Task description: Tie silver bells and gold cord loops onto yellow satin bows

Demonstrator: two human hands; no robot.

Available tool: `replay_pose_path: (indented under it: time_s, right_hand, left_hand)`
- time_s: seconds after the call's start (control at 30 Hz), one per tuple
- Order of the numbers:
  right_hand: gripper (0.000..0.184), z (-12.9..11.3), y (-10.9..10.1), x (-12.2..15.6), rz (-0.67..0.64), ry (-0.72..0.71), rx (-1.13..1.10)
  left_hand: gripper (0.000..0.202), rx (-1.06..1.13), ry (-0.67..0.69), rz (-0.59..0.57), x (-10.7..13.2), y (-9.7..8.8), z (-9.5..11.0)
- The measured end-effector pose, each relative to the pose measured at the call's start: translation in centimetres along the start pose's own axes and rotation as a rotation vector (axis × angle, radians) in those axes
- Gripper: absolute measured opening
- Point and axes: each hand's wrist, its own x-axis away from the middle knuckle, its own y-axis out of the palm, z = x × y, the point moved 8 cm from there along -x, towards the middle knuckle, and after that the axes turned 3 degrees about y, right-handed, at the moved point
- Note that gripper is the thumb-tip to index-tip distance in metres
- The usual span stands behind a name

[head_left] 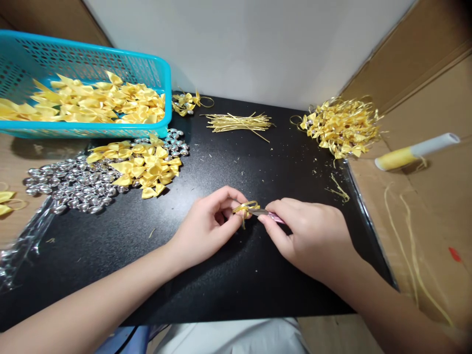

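My left hand point(217, 219) pinches a knotted loop of gold cord point(252, 205) between thumb and fingers, over the middle of the black tabletop. A short cord end hangs below the knot. In my right hand point(309, 228) is a small pink-handled tool with a metal blade point(276, 217). Its metal tip touches or nearly touches the cord at my left fingertips; my fingers hide most of the handle, so I cannot tell whether it is scissors or a knife. Beyond my hands lies a bundle of cut gold cords point(238, 123).
A blue basket point(167, 93) of yellow ribbon bows stands back left. Before it lie loose bows point(147, 164) and silver beads point(81, 184). Finished-looking bow ornaments point(342, 128) are heaped back right, beside a yellow-and-white roll point(416, 151). Cord scraps point(337, 189) dot the black tabletop point(206, 167).
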Motion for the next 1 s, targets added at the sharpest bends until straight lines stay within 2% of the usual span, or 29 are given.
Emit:
replay_pose_path:
  time_s: [0.37, 0.63, 1.0]
  right_hand:
    - [0.028, -1.5, -1.2, -0.9, -0.038, -0.152, 0.152]
    - [0.028, -1.9, -1.1, -1.3, -0.115, -0.155, 0.198]
    - [0.026, -1.9, -1.1, -1.3, -0.107, -0.169, 0.207]
  left_hand:
    - [0.01, -0.184, 0.098, 0.004, 0.0, -0.1, 1.1]
    - [0.011, -0.194, 0.101, -0.002, 0.1, 0.0, 1.0]
    - [0.011, -0.199, 0.1, -0.006, 0.1, 0.1, 0.9]
